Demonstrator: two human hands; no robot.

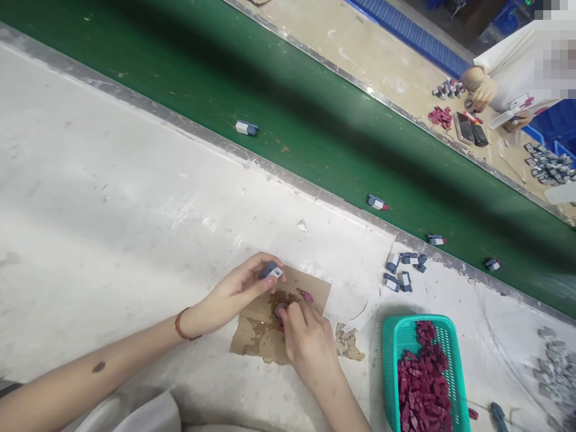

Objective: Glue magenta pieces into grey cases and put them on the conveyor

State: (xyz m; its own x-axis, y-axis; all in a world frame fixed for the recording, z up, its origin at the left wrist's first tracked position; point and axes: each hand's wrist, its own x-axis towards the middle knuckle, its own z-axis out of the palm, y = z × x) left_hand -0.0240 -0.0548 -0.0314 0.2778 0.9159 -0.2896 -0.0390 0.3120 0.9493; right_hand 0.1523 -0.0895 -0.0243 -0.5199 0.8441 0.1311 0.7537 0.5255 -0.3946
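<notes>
My left hand (245,285) pinches a small blue-and-white plastic part (271,271) between thumb and fingers, above a piece of brown cardboard (315,285). My right hand (310,336) is closed low over the cardboard, its fingertips beside a small round cap (279,310) in a dark wet stain. A bit of dark red plastic shows at those fingertips, mostly hidden by the hand. Another dark red piece (306,296) lies on the cardboard just beyond the right hand.
A green basket (387,372) of dark red pieces stands to the right. Several blue-and-white parts (393,262) sit near the green conveyor belt (310,150), which carries more. Grey pieces (558,366) lie far right. Across the belt, a co-worker's hand (483,95) is near piles of parts.
</notes>
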